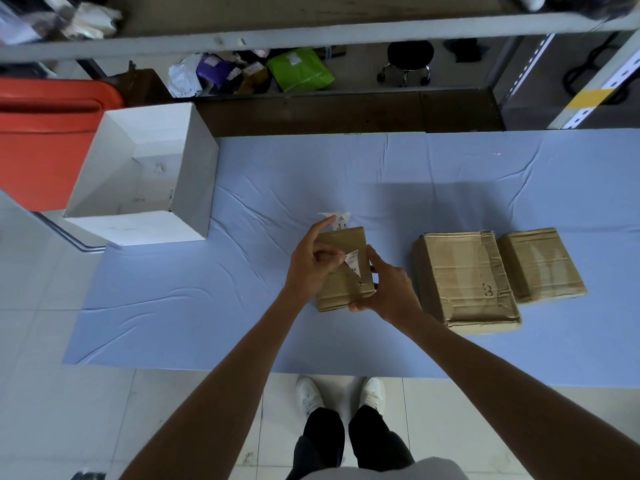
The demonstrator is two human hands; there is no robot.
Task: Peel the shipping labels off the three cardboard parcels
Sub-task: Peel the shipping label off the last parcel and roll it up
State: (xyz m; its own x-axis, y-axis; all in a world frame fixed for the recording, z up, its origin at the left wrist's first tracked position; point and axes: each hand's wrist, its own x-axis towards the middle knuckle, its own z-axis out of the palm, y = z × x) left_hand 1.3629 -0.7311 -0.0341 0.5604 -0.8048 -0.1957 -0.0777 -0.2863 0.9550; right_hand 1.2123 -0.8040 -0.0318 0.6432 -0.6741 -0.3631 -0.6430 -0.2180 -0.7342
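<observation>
Head view: left hand [313,263] pinching label [354,263], seemingly half-lifted; right hand [388,289] clasping parcel [343,271] edge.

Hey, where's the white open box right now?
In the head view, the white open box sits at the left far corner of the blue table cover, beside the red bin, left of the parcel being peeled.

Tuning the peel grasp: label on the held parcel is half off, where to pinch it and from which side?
Pinch the lifted white flap of the label near the parcel's top middle, coming from the left, as the left hand does. That corner already stands clear of the cardboard, while the lower part looks still stuck. The right hand braces the parcel's right edge.
</observation>
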